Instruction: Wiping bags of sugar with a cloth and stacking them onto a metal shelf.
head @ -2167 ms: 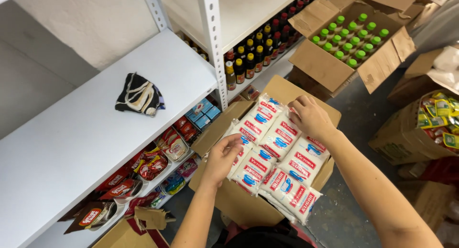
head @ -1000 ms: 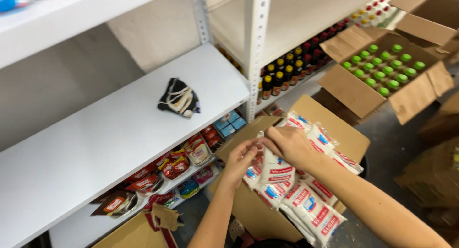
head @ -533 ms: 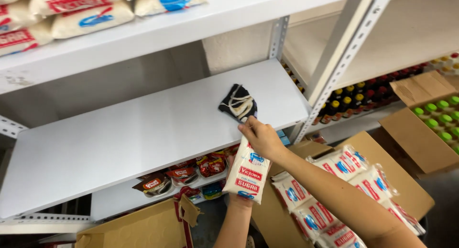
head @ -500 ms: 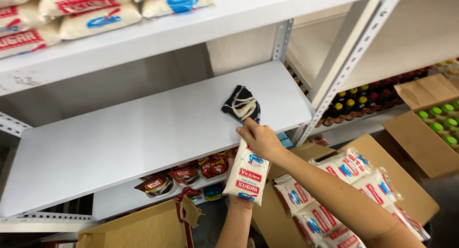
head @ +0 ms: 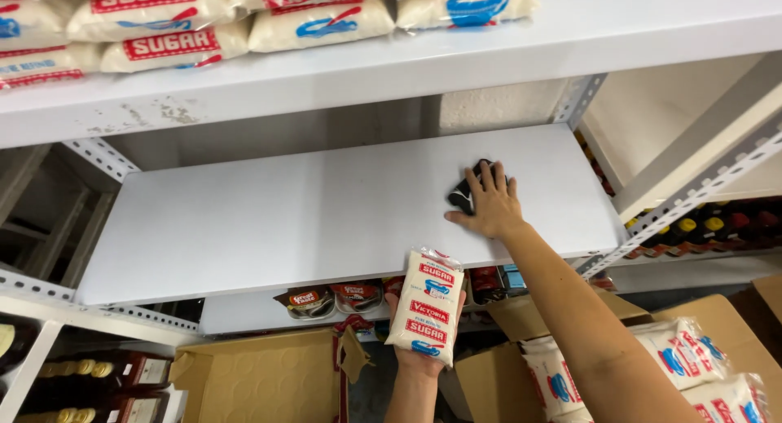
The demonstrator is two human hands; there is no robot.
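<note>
since the earlier frame the right hand (head: 487,203) has left the white sugar bag (head: 429,307), resting open-palmed on the black bundle (head: 466,193) at 12 o'clock. the left hand (head: 417,354) grips the bag upright below the shelf (head: 244,219). at 4 o'clock, a cardboard box (head: 753,329) holds more bags.

White red-blue-labelled bags (head: 429,313) below shelf, more (head: 309,15) atop.

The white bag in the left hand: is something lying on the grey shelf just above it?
Yes. A small black object lies on the grey shelf, right of the white bag. The right hand covers it; the left hand holds the bag below the shelf edge.
</note>
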